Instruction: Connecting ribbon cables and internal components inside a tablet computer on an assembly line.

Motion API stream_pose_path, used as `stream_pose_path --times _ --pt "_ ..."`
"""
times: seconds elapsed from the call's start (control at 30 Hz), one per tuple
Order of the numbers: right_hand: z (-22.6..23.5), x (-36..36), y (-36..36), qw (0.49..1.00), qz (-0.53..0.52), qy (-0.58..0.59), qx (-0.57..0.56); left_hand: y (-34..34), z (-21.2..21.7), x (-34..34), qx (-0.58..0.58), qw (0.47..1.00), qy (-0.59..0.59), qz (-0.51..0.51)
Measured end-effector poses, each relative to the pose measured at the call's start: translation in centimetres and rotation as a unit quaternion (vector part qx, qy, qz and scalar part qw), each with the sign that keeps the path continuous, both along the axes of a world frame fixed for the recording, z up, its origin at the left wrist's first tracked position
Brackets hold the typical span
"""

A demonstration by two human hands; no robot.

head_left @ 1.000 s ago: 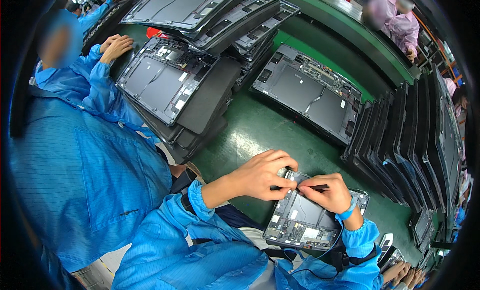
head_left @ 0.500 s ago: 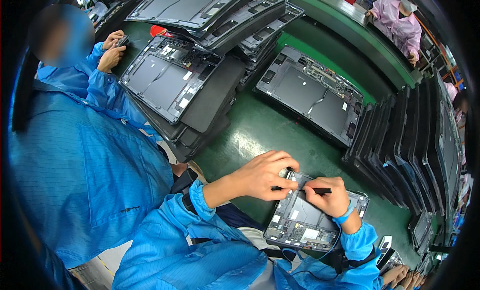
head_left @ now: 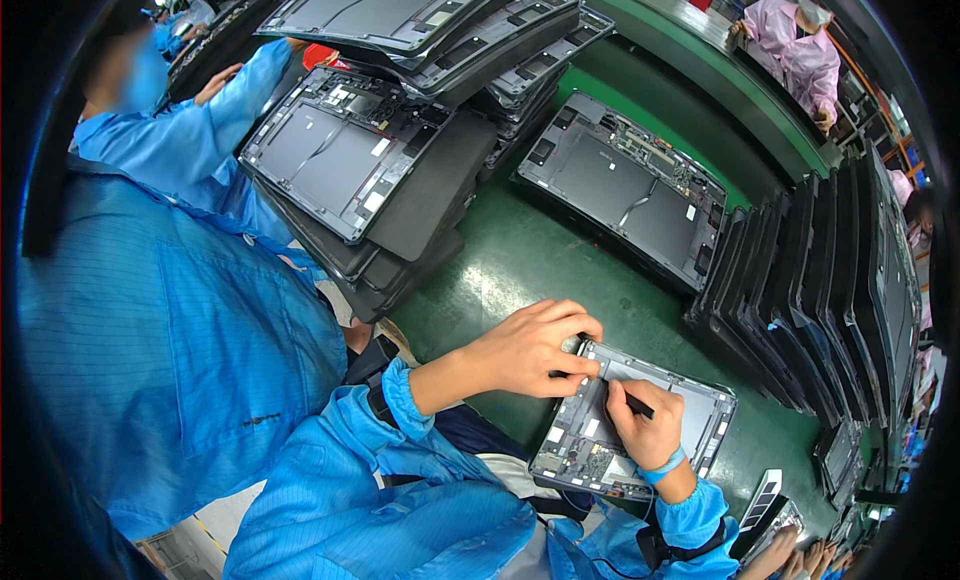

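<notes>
An open tablet housing [head_left: 707, 408] lies in front of me, its circuit board nearest my body and its grey panels exposed. At its far left corner, my left hand [head_left: 535, 352] grips the edge between curled fingers and thumb; a small dark part shows beneath the fingers. My right hand [head_left: 650, 432] is closed around a slim black pen-like tool [head_left: 640, 407] above the middle of the housing. The tool's tip points toward the left hand's fingertips; whether it touches the housing I cannot tell. A blue band circles my right wrist.
Another open housing [head_left: 620, 195] lies further off on the green table [head_left: 470, 290]. Stacked housings [head_left: 390, 15] rise at the far left, and a row of upright ones [head_left: 800, 290] stands right. A co-worker in blue [head_left: 190, 140] is left; one in pink [head_left: 795, 50] stands beyond.
My right hand has drawn back toward me and turned, the black tool now slanting differently. My left hand stays nearly put. The co-worker at left has raised an arm toward the stack.
</notes>
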State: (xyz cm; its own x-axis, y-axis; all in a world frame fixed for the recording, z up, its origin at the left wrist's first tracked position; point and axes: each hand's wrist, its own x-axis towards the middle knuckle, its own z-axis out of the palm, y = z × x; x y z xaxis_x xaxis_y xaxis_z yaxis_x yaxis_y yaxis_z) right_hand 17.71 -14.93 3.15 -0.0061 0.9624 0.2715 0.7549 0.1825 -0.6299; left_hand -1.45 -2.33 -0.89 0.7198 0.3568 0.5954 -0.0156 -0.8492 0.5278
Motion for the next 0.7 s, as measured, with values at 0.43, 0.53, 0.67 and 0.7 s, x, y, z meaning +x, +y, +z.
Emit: stream_pose_path --times 0.43,0.53,0.67,0.7 --pt "-0.2 -1.1 -0.5 1.0 -0.017 -0.008 -0.018 -3.3 0.0 -0.6 -0.002 0.997 0.031 0.074" --pt "0.0 -1.4 -0.9 0.999 -0.017 0.0 -0.028 -3.1 -0.1 -0.5 0.017 0.996 0.027 0.082" --pt "-0.1 -1.3 -1.3 1.0 0.009 -0.006 -0.019 -3.0 0.1 -0.4 0.022 0.996 0.025 0.084" --pt "-0.2 -1.3 -1.3 1.0 0.017 -0.003 -0.016 -2.9 0.1 -0.5 0.022 0.996 0.029 0.083"
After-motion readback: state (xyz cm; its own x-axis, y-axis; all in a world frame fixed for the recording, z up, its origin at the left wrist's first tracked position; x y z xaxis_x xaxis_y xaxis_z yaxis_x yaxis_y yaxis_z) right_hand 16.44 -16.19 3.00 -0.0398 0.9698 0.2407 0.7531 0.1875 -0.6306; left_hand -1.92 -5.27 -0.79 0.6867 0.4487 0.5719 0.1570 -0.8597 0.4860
